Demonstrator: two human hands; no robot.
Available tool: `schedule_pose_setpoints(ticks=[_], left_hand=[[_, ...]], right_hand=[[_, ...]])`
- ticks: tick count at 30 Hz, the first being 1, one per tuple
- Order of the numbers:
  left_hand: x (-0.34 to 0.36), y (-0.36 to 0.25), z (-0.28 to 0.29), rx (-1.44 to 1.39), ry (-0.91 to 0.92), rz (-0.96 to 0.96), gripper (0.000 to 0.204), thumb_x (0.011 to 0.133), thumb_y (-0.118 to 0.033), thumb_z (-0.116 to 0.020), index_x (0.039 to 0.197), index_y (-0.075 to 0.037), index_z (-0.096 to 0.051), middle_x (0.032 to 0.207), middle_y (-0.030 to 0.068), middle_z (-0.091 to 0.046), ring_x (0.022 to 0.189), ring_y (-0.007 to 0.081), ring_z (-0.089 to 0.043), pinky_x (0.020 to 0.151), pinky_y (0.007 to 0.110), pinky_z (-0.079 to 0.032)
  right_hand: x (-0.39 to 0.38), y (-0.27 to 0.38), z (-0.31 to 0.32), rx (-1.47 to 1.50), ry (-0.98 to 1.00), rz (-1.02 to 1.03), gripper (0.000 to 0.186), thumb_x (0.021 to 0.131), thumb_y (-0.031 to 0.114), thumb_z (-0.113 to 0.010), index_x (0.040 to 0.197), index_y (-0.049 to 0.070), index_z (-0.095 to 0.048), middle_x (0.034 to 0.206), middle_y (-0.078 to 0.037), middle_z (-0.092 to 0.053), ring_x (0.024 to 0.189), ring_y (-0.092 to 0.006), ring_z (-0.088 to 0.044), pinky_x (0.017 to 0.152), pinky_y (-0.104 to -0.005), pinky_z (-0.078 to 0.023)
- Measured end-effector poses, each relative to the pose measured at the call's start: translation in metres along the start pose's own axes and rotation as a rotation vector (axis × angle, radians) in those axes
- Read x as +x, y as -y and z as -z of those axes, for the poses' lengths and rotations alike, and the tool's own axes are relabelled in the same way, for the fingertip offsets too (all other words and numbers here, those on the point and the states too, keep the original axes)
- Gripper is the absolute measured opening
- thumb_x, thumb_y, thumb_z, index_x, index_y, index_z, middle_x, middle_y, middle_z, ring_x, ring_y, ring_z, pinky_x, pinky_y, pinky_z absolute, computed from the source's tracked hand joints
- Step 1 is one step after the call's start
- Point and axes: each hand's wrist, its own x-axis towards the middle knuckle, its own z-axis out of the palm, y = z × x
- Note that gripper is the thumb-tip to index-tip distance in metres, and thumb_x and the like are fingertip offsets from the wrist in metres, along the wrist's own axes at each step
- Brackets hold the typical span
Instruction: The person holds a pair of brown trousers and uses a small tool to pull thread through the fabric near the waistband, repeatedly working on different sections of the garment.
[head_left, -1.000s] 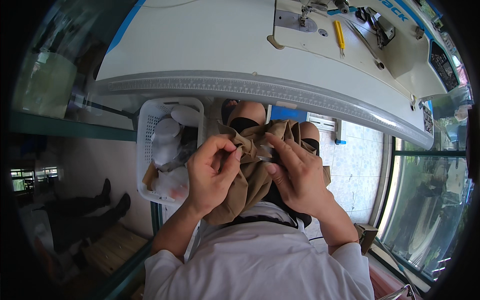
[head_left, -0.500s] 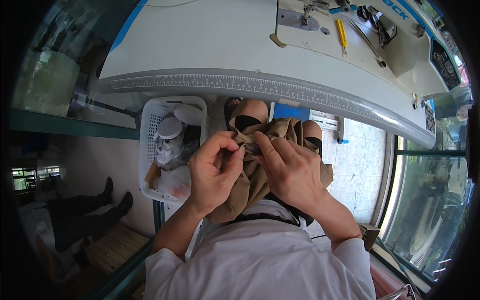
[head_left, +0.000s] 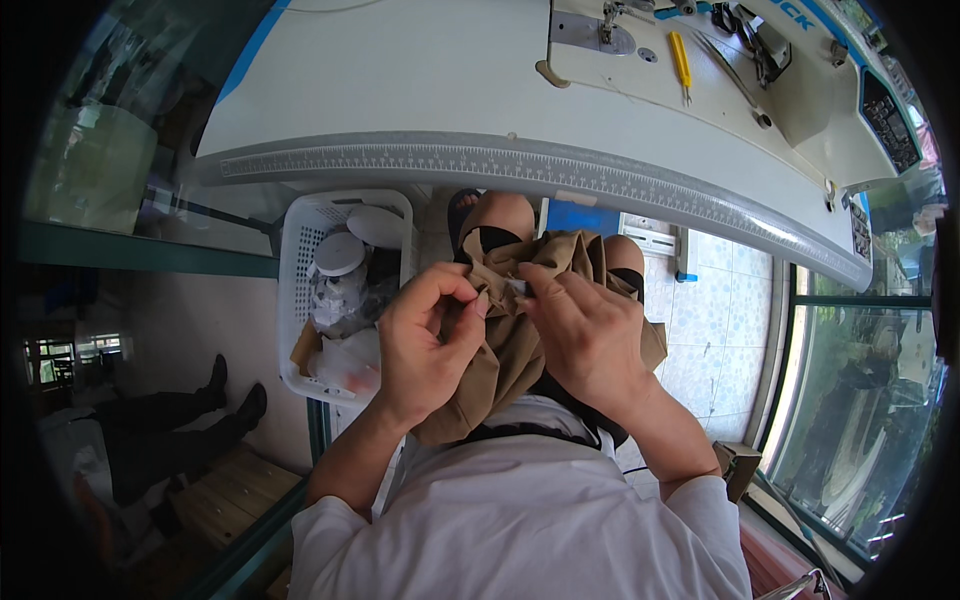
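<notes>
A bunched brown cloth (head_left: 500, 375) lies over my lap, its folds gathered up between both hands. My left hand (head_left: 425, 345) is closed, pinching a fold with thumb and forefinger. Just to its right, my right hand (head_left: 595, 345) is also closed, the fingertips pressed together on the cloth. A small whitish patch (head_left: 517, 287) shows at the tips of the right fingers; I cannot make out whether it is a label, lining or something loose.
Ahead, a sewing machine table (head_left: 400, 95) has a ruler strip (head_left: 480, 160) along its near edge. A yellow-handled tool (head_left: 681, 65), tweezers (head_left: 735, 75) and scissors (head_left: 765, 50) lie by the machine. Left of my knees stands a white basket (head_left: 290, 300) with bags and a round-lidded container.
The right fingertips have shifted slightly right and the whitish patch shows more plainly between the hands. My left hand keeps its pinch almost in place.
</notes>
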Motion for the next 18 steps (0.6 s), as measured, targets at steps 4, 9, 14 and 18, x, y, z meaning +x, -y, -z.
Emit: schedule_pose_setpoints(ticks=[4, 9, 14, 18], left_hand=[[0.003, -0.001, 0.001, -0.063, 0.040, 0.011, 0.032, 0.090, 0.010, -0.059, 0.118, -0.001, -0.049, 0.106, 0.0053, -0.058, 0.089, 0.0085, -0.057, 0.079, 0.022, -0.048], [0.011, -0.007, 0.000, -0.222, 0.079, 0.189, 0.024, 0.093, 0.005, -0.059, 0.116, 0.001, -0.052, 0.096, 0.0030, -0.060, 0.086, 0.0070, -0.058, 0.078, 0.022, -0.047], [0.014, 0.001, 0.004, -0.285, 0.091, 0.250, 0.022, 0.094, 0.003, -0.058, 0.116, 0.000, -0.054, 0.092, 0.0023, -0.061, 0.084, 0.0065, -0.058, 0.076, 0.022, -0.047], [0.017, 0.003, 0.004, -0.266, 0.086, 0.217, 0.023, 0.095, 0.002, -0.057, 0.117, 0.000, -0.054, 0.092, 0.0025, -0.061, 0.083, 0.0064, -0.058, 0.074, 0.022, -0.048]], right_hand=[[-0.007, -0.006, -0.002, 0.456, -0.010, -0.299, 0.025, 0.087, 0.011, -0.074, 0.109, 0.002, -0.064, 0.075, -0.003, -0.060, 0.058, -0.0158, -0.056, 0.053, -0.0297, -0.045], [-0.016, -0.007, -0.019, 0.941, -0.025, -0.396, 0.018, 0.088, 0.003, -0.073, 0.103, 0.000, -0.064, 0.086, -0.004, -0.057, 0.073, -0.0078, -0.054, 0.063, -0.0241, -0.044], [0.001, -0.012, -0.022, 0.887, 0.085, -0.206, 0.023, 0.080, -0.002, -0.077, 0.097, 0.000, -0.062, 0.102, -0.010, -0.057, 0.087, -0.0254, -0.061, 0.074, -0.0316, -0.050], [-0.001, -0.017, -0.029, 0.810, 0.075, -0.143, 0.022, 0.080, 0.001, -0.078, 0.091, 0.001, -0.060, 0.099, -0.010, -0.059, 0.087, -0.0256, -0.061, 0.072, -0.0327, -0.049]])
